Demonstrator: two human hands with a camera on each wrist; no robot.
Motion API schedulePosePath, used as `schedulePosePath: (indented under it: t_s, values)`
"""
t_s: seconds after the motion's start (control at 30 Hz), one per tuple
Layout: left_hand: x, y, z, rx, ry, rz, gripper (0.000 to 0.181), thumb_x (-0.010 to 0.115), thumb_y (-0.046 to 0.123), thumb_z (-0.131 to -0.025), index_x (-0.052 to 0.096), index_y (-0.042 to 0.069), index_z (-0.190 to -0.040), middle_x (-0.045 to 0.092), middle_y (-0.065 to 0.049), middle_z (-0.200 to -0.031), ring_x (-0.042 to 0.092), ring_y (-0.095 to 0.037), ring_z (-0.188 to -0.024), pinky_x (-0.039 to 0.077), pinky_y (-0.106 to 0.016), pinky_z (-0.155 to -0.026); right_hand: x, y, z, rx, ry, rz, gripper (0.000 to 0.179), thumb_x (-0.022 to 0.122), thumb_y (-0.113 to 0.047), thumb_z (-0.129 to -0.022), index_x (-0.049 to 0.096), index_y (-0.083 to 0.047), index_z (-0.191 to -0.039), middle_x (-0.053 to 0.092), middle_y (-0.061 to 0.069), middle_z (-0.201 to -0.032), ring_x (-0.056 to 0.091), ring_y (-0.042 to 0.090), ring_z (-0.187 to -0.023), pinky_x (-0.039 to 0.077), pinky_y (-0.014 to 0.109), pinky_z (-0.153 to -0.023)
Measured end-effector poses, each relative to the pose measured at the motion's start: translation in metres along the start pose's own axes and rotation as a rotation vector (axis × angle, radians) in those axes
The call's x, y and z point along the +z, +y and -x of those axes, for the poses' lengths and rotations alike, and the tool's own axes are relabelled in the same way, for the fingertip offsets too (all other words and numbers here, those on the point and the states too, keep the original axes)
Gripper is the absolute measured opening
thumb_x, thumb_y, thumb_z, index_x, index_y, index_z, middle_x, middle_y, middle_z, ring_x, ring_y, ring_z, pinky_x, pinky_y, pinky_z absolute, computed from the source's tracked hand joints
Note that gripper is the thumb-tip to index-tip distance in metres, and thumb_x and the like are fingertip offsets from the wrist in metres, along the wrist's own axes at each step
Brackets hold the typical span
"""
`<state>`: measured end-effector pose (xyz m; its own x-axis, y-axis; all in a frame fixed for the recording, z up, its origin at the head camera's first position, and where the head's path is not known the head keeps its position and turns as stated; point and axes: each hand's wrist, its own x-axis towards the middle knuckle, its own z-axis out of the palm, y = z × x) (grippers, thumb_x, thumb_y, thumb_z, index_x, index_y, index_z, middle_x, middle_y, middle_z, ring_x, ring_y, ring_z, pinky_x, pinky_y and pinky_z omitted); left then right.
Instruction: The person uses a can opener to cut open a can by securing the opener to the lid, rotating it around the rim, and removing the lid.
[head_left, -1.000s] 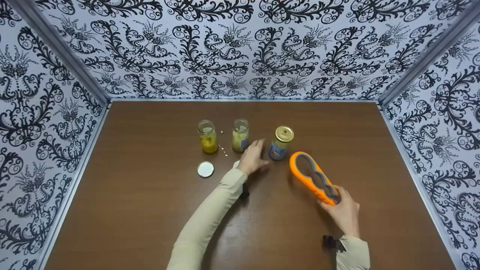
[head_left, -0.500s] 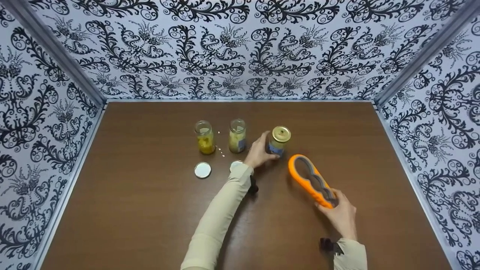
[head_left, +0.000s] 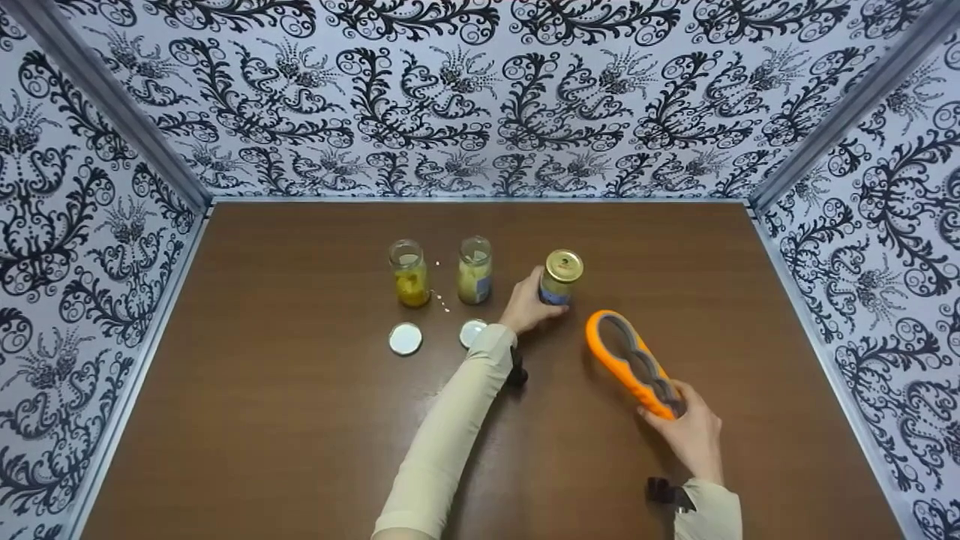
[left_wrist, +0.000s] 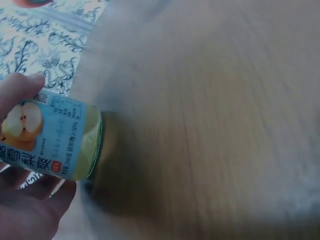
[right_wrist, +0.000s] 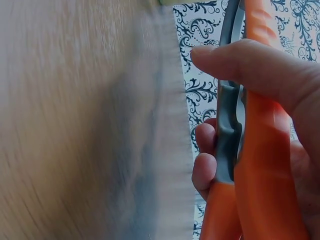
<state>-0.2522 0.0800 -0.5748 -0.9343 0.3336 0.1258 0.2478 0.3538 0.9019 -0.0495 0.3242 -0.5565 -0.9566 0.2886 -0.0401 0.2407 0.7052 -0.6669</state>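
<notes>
Brown counter spreads before us within patterned walls. Nearest, our right hand curls round the near end of an orange tool. Beyond lie two white lids; then our left hand wraps the gold-lidded jar, right of two open glass jars.

Both sleeves are pale beige, both wrist devices black.

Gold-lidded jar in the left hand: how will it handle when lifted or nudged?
The gold-lidded jar is probably stiff but breakable, since its wall looks like glass. Likely fairly heavy for its size: yellowish contents show past the end of the label. It may roll if it ends up on its side, given the round body.
</notes>
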Motion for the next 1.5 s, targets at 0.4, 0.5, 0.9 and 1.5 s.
schedulePosePath:
  t_s: [0.4, 0.5, 0.9, 1.5]
  values:
    - [0.004, 0.005, 0.008, -0.02, 0.054, 0.014, 0.056, 0.084, 0.006, -0.071, 0.051, 0.002, -0.117, 0.064, -0.012, -0.106, 0.061, -0.025, -0.098, 0.048, -0.033, -0.087, 0.006, -0.002, 0.004, 0.021, -0.007, 0.007, 0.064, 0.084, -0.022, -0.074, 0.055, 0.003, -0.125, 0.059, 0.029, -0.12, 0.054, 0.046, -0.109, 0.039, 0.058, -0.091]
    - [0.005, 0.005, 0.01, -0.011, 0.076, 0.002, 0.055, 0.085, 0.006, -0.069, 0.053, 0.002, -0.114, 0.065, -0.011, -0.103, 0.062, -0.024, -0.096, 0.048, -0.032, -0.086, 0.005, -0.004, 0.005, 0.033, -0.004, 0.002, 0.064, 0.084, -0.023, -0.074, 0.055, 0.003, -0.125, 0.058, 0.029, -0.12, 0.053, 0.046, -0.109, 0.04, 0.057, -0.091]
    - [0.007, 0.006, 0.022, 0.024, 0.09, -0.08, 0.056, 0.086, 0.009, -0.067, 0.055, 0.003, -0.113, 0.066, -0.009, -0.101, 0.063, -0.024, -0.093, 0.049, -0.031, -0.084, 0.001, -0.012, 0.002, 0.004, 0.079, -0.071, 0.06, 0.084, -0.018, -0.073, 0.056, 0.002, -0.123, 0.061, 0.027, -0.115, 0.057, 0.041, -0.103, 0.042, 0.054, -0.088]
    - [0.002, 0.008, 0.045, 0.065, 0.045, -0.112, 0.061, 0.086, 0.015, -0.068, 0.057, 0.005, -0.121, 0.068, -0.009, -0.107, 0.065, -0.022, -0.096, 0.05, -0.031, -0.085, -0.022, -0.041, 0.004, -0.083, 0.164, -0.116, 0.058, 0.086, -0.007, -0.07, 0.059, -0.001, -0.121, 0.065, 0.021, -0.107, 0.063, 0.033, -0.092, 0.042, 0.014, -0.074]
